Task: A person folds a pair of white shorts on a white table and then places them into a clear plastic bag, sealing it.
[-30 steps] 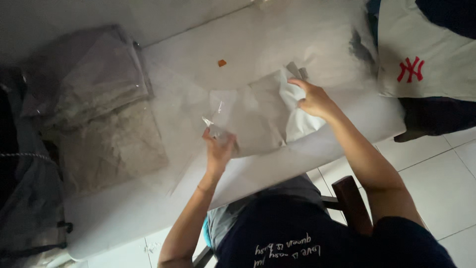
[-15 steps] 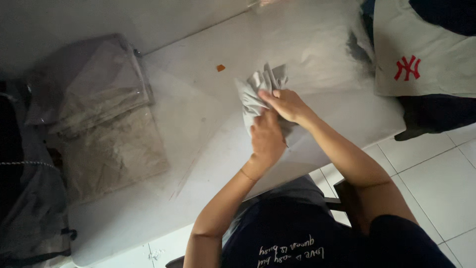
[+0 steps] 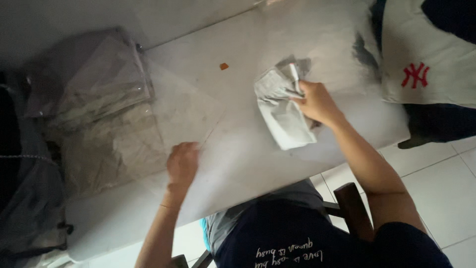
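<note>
Gripping the folded grey cloth at its upper right edge, the right hand is closed on it; the cloth lies on the white bench, right of centre. Half a second ago both hands worked the cloth together; now the left hand has parted from it and rests well apart, fingers bent at the corner of a clear plastic bag lying flat. Whether it pinches the bag: cannot tell. Stack of bagged cloths at far left, unchanged.
</note>
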